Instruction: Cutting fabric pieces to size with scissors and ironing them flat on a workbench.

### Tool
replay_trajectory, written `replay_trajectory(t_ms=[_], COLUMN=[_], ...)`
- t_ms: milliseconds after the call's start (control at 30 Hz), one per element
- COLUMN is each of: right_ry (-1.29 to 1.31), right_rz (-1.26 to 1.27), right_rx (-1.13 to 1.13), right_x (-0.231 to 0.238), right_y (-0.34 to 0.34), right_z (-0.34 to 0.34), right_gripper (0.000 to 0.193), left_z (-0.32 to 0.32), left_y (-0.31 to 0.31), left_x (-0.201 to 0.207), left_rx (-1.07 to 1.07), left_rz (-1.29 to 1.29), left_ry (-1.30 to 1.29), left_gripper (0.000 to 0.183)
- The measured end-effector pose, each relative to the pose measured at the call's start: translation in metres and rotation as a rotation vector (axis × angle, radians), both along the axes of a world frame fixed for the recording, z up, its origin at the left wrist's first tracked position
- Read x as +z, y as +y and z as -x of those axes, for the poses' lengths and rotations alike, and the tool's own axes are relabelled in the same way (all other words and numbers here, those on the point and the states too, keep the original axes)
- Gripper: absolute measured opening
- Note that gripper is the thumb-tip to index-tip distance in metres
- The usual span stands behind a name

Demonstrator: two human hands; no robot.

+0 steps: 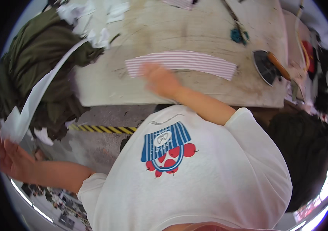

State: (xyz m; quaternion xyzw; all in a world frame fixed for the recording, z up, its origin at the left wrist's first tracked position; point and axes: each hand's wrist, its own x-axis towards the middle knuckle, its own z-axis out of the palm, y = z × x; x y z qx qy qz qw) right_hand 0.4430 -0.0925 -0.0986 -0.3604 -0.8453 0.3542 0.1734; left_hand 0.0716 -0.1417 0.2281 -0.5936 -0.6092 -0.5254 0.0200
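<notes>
A curved strip of pink-and-white striped fabric [194, 61] lies on the table in front of me. My right hand [162, 80] is over its left end, smeared by motion, so its fingers cannot be read. Far out to the left, my left hand [13, 158] has its fingers stretched and apart. A long white strip [42, 86], paper or thin cloth, hangs in a curve beside it; its lower end is at the fingertips, and whether they touch is unclear. Its upper end reaches toward the table's left side.
An iron [267, 67] with a wooden handle rests at the table's right. Dark green cloth [36, 50] is heaped on the left, with white scraps [115, 11] behind. A teal-tipped tool [239, 35] lies farther back. Dark fabric [302, 154] is piled on my right.
</notes>
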Motion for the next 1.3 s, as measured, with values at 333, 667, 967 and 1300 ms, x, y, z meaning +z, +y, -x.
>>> replay_trajectory(t_ms=[333, 667, 967, 1300], right_ry=[-0.779, 0.854, 1.038, 0.611], right_rz=[-0.176, -0.085, 0.903, 0.899], right_rx=[-1.168, -0.322, 0.334, 0.220], right_x=[-0.035, 0.248, 0.319, 0.234], right_y=[-0.100, 0.012, 0.019, 0.028], right_z=[-0.269, -0.117, 0.004, -0.039], right_gripper=[0.063, 0.044, 0.058, 0.044], left_z=[-0.094, -0.239, -0.214, -0.113], left_y=[0.050, 0.061, 0.078, 0.051], left_x=[0.023, 0.088, 0.106, 0.050], left_rx=[-0.557, -1.038, -1.379, -1.416], left_rz=[0.021, -0.006, 0.068, -0.198], left_ry=[0.086, -0.068, -0.239, -0.623], left_gripper=[0.052, 0.070, 0.072, 0.065])
